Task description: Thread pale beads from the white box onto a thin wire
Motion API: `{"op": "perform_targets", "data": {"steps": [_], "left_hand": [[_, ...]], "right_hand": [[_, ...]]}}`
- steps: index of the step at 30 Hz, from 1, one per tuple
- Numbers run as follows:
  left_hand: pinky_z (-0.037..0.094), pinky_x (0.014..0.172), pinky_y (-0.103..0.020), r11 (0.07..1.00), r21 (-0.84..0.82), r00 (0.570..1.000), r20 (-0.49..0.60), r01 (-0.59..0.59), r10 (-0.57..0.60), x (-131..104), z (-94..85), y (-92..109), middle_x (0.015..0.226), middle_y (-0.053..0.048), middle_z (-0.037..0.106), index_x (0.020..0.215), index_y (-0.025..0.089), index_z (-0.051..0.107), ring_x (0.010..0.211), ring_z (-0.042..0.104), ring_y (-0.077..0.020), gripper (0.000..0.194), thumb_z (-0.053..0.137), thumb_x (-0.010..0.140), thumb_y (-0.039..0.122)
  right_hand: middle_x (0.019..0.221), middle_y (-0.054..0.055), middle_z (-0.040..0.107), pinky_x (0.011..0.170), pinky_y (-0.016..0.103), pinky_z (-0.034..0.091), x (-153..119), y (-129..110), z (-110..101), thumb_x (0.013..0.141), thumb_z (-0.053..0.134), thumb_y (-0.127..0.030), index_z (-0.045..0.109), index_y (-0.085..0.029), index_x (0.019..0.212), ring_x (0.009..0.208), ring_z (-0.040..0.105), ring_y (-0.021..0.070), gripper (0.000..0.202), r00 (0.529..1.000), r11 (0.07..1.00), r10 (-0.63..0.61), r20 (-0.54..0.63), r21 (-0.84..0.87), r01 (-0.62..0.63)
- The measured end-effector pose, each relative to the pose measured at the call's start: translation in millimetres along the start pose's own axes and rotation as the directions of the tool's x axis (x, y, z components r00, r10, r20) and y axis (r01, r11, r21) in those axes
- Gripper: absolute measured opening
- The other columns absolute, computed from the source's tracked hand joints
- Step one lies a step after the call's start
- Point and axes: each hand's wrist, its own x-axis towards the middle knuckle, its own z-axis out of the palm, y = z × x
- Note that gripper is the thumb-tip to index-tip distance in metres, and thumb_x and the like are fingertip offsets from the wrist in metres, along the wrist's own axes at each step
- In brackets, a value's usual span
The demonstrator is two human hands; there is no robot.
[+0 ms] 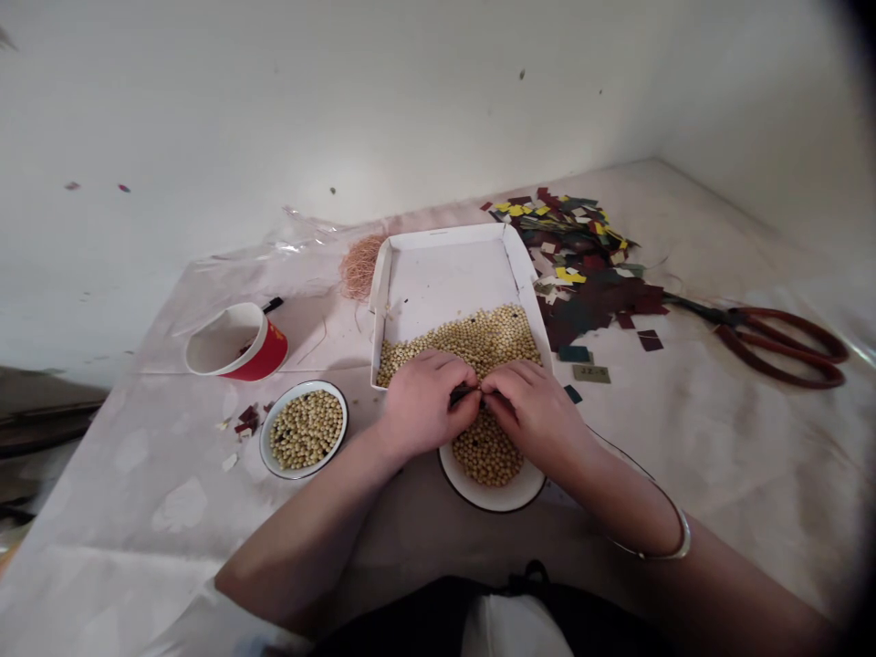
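Observation:
My left hand point(430, 401) and my right hand point(534, 406) meet fingertip to fingertip above a white dark-rimmed bowl point(506, 497) of small beige beads point(487, 452). Both are closed in a pinch. Something small and dark point(462, 393) shows at my left fingers, too little of it to name. What my right fingers grip is hidden. From behind my right forearm a thin dark cord point(626, 456) runs out over the table. Just beyond my hands, a shallow white box tray point(448, 239) has more beige beads point(503, 333) spread across its near half.
To the left stand a second bowl point(344, 411) of beads and a red paper cup point(264, 356) lying tilted. Copper-coloured wire point(360, 267) lies by the tray. On the right are a heap of coloured chips point(581, 292) and large scissors point(780, 342). A wall point(411, 109) rises behind.

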Motion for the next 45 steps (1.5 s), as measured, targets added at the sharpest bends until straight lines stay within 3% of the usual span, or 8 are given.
{"op": "perform_targets", "data": {"steps": [16, 22, 28, 31, 38, 45], "left_hand": [[0.041, 0.071, -0.029, 1.000, -0.006, 0.999, 0.033, -0.017, 0.017, 2.1, -1.3, -3.2, 0.076, 0.001, 0.060, 0.076, 0.020, 0.054, 0.077, 0.054, -0.0154, 0.004, 0.054, 0.078, 0.017], [0.039, 0.064, -0.027, 0.998, -0.021, 0.998, 0.037, 0.054, -0.053, 2.7, -4.4, -2.4, 0.074, 0.001, 0.058, 0.074, 0.020, 0.052, 0.073, 0.053, -0.0149, 0.005, 0.053, 0.079, 0.017], [0.037, 0.063, -0.028, 0.996, 0.000, 0.996, 0.016, 0.092, -0.092, 2.2, -2.9, -1.0, 0.070, 0.002, 0.057, 0.073, 0.021, 0.050, 0.070, 0.052, -0.0148, 0.007, 0.053, 0.078, 0.016], [0.037, 0.064, -0.028, 0.995, 0.005, 0.995, 0.009, 0.097, -0.097, 1.9, -1.9, -0.8, 0.071, 0.002, 0.058, 0.074, 0.021, 0.050, 0.070, 0.052, -0.0149, 0.006, 0.053, 0.078, 0.018], [0.038, 0.065, -0.029, 0.996, 0.005, 0.996, 0.010, 0.086, -0.086, 1.8, -0.2, -1.6, 0.071, 0.001, 0.058, 0.073, 0.020, 0.050, 0.070, 0.052, -0.0154, 0.007, 0.051, 0.080, 0.019], [0.038, 0.065, -0.029, 0.997, 0.007, 0.997, 0.012, 0.080, -0.080, 0.8, 1.1, -1.1, 0.071, 0.001, 0.058, 0.073, 0.020, 0.051, 0.070, 0.052, -0.0153, 0.008, 0.051, 0.081, 0.021]], "right_hand": [[0.081, 0.005, 0.056, 0.072, 0.033, 0.037, 1.5, -3.3, -2.4, 0.085, 0.048, -0.016, 0.053, -0.019, 0.079, 0.080, 0.049, 0.0196, 0.008, 1.000, 1.000, 0.030, 0.007, 0.009, -0.030], [0.086, 0.006, 0.057, 0.075, 0.033, 0.040, 3.2, -0.1, -7.1, 0.087, 0.045, -0.015, 0.055, -0.018, 0.086, 0.085, 0.050, 0.0198, 0.011, 0.996, 0.997, 0.066, -0.064, 0.052, -0.062], [0.090, 0.008, 0.059, 0.080, 0.035, 0.043, 14.0, 13.8, -16.5, 0.085, 0.048, -0.016, 0.058, -0.016, 0.090, 0.089, 0.052, 0.0215, 0.010, 0.985, 0.996, 0.080, -0.153, -0.015, -0.084], [0.095, 0.010, 0.059, 0.082, 0.035, 0.043, 24.6, 20.9, -18.5, 0.085, 0.049, -0.014, 0.059, -0.015, 0.092, 0.092, 0.052, 0.0218, 0.012, 0.991, 0.993, 0.073, -0.109, -0.089, -0.082], [0.091, 0.010, 0.060, 0.079, 0.036, 0.041, 48.4, 30.6, -13.4, 0.080, 0.053, -0.014, 0.062, -0.015, 0.087, 0.091, 0.052, 0.0248, 0.011, 0.987, 0.932, 0.101, 0.127, -0.360, -0.049], [0.080, 0.006, 0.058, 0.067, 0.031, 0.037, 55.1, 37.1, -9.0, 0.082, 0.048, -0.012, 0.058, -0.017, 0.074, 0.079, 0.051, 0.0197, 0.014, 0.987, 0.922, 0.103, 0.127, -0.383, -0.047]]}}
